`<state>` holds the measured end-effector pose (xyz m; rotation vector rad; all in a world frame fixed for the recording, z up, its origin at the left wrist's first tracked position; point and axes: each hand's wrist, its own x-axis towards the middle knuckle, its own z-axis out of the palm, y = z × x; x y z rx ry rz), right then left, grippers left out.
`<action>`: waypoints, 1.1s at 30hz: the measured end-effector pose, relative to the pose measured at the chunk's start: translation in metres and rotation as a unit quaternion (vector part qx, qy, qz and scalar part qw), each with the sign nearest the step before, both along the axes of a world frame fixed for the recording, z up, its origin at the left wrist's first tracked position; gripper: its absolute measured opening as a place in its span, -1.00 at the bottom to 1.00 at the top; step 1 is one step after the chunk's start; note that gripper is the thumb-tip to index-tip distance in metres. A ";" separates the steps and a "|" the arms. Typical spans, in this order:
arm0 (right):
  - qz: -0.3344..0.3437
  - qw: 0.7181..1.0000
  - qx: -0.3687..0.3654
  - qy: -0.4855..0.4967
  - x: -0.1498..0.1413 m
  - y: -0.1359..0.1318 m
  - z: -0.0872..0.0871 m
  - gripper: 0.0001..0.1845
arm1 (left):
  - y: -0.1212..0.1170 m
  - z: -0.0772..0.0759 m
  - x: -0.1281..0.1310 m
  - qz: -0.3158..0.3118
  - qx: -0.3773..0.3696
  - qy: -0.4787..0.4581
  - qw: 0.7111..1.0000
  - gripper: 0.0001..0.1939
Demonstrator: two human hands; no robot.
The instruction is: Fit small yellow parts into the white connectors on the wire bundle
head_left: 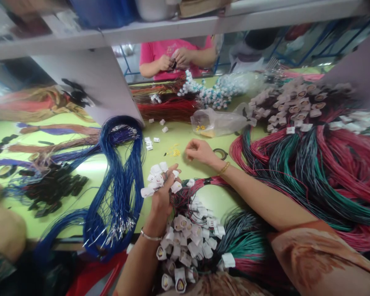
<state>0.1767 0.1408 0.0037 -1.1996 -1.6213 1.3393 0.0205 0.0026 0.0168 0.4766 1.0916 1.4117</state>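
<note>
My left hand (163, 198) is closed around a cluster of white plastic connectors (156, 177), which fan out between and above the fingers. Dark and red wires (185, 196) run from beside this hand to the right. My right hand (200, 151) hovers over or rests on the green table, its fingers curled together; whatever is in them is too small or hidden to make out. Just left of its fingertips lie small yellow pieces (175, 152) in a loose pile. Below, near my lap, hangs a thick bunch of white connectors (185, 242) on wires.
Blue wires (119, 164) with metal ends drape over the table's front edge. Black connectors (49, 189) lie left. Red, black and green wire bundles (296, 152) fill the right side. A plastic bag (218, 122) and black tape roll (220, 154) lie ahead. A person in pink (160, 49) works opposite.
</note>
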 end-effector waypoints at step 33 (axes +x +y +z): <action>0.061 0.964 0.257 -0.005 -0.009 -0.092 0.049 -0.89 | -0.005 -0.001 -0.002 0.013 0.122 0.203 0.971 -0.86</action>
